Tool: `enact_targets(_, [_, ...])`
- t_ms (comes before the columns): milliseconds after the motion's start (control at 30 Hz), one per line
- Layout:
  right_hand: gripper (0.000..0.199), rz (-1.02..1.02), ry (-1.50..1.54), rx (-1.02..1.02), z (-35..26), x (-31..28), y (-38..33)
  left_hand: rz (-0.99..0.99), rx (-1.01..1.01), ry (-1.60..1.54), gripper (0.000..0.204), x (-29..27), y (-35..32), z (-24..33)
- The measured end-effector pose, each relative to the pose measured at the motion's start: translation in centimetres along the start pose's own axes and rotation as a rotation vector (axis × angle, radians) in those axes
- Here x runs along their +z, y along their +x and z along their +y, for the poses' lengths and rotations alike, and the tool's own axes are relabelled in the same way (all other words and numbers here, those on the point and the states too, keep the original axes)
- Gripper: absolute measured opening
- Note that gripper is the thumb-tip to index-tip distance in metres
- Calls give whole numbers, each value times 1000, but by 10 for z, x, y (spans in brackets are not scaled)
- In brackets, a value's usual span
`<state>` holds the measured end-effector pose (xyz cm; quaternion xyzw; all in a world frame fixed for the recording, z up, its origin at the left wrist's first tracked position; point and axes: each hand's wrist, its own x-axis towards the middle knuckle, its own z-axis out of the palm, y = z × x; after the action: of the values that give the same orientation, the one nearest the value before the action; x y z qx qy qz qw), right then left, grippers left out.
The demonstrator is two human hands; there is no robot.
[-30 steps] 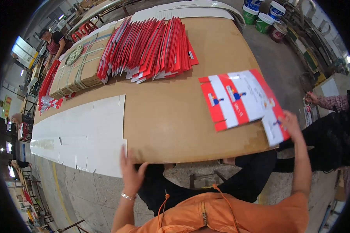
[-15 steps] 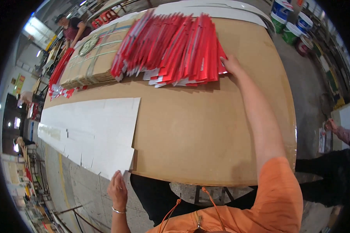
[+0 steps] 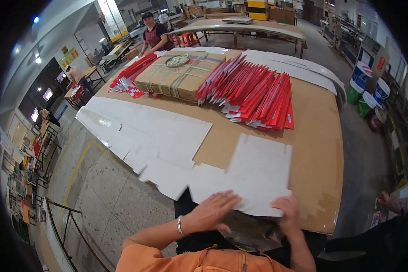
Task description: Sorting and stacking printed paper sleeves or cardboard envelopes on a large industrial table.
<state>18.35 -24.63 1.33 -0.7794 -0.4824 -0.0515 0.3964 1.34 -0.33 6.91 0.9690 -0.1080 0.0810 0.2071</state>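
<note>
A pale white sheet (image 3: 260, 167) lies flat at the table's near edge, its outline stepped. My right hand (image 3: 289, 212) is closed with the fingertips on its near right corner, the thumb out of sight. Over the sheet's near edge, my left hand (image 3: 215, 208) is held with its fingers outstretched and nothing in it; whether it touches the sheet I cannot tell. To the left lies a larger white sheet (image 3: 158, 131) with small slits along its edge. Beyond them stands a leaning row of red and white folded pieces (image 3: 263, 97).
A strapped brown cardboard bundle (image 3: 154, 81) bears a round coil (image 3: 177, 60), with more red pieces (image 3: 133, 68) beside it. Brown board (image 3: 317, 136) covers the table. Buckets (image 3: 366, 105) stand on the right floor. A co-worker (image 3: 156, 36) is at the far side; another person's hand (image 3: 385, 199) shows at right.
My right hand has come back from the red row to the near edge. My left hand has moved right. The stepped white sheet now lies before me. The view has tilted up.
</note>
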Motion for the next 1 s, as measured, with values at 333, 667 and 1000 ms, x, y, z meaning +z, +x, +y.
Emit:
enact_targets(333, [20, 261, 140, 516, 17, -94, -130, -86, 71, -509, 29, 80, 21, -54])
enact_targets(667, [56, 411, -123, 701, 23, -67, -169, 53, -9, 84, 64, 134, 33, -20])
enact_targets(1000, [79, 743, 78, 888, 35, -42, -144, 39, -80, -367, 35, 161, 96, 35])
